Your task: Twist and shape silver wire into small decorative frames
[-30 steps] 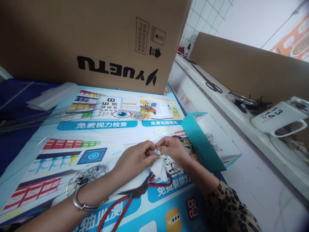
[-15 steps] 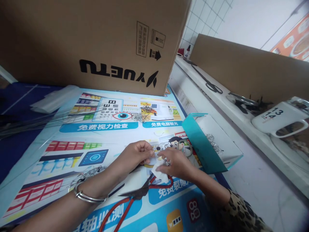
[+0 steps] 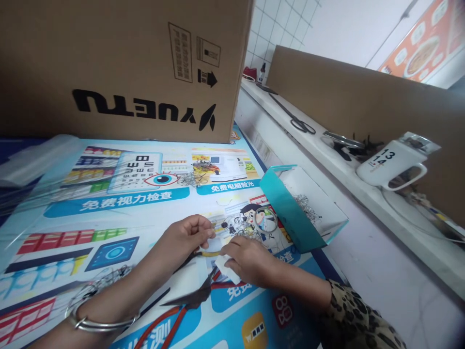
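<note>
While the left hand [image 3: 191,238] sits curled, thumb to index, any bit in its pinch too small to tell, the right hand [image 3: 249,261] bends half-closed over a thin white scrap [image 3: 225,269], paper-like, angular; firm grip or mere touch, cannot tell. Scrap lies below its thumb, above the worktop's glossy printed sheet [image 3: 160,218]. Nearby: dark metal cutters [image 3: 196,296], pointed, with slim curved red handles; a yellow-handled tool [image 3: 209,254] partly hidden; fine tangled wire [image 3: 250,231] just beyond. Teal-and-white card box [image 3: 286,206], oblong, holds more springy wire [image 3: 307,208]. Smooth metal bangle on left wrist.
</note>
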`<state>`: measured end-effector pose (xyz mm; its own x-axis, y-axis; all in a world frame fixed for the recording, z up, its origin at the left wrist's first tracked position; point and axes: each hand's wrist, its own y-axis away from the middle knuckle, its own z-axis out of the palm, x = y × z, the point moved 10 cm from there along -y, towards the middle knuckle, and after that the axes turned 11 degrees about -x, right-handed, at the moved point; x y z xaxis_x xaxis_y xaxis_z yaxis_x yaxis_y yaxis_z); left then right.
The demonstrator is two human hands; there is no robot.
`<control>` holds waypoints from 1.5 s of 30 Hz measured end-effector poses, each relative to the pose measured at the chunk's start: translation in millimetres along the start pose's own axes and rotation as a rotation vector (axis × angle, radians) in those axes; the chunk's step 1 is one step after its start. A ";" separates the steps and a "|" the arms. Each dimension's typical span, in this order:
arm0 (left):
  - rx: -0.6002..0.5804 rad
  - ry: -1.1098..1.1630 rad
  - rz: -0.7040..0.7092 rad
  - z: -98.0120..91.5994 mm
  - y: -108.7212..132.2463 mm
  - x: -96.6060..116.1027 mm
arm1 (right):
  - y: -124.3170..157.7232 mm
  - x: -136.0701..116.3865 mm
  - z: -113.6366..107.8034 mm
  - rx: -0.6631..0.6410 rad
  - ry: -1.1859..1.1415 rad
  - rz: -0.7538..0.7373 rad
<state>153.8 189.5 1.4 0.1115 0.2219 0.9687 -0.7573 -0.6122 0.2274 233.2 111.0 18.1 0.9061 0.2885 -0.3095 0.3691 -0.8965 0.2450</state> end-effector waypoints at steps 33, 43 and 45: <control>-0.056 -0.752 -0.058 11.0 -6.2 -16.8 | 194.0 117.3 -5.2 0.065 0.228 0.761; -0.057 -0.851 -0.082 10.7 -8.7 -20.6 | 112.7 48.8 -13.3 0.066 0.215 0.405; -0.061 -0.871 -0.070 11.7 -9.2 -19.7 | 86.4 39.0 -13.2 0.049 0.204 0.316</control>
<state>166.1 181.8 -18.5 0.5919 -0.4161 0.6903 -0.7606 -0.5718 0.3075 303.2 49.3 39.3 0.9980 0.0520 -0.0355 0.0593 -0.9656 0.2530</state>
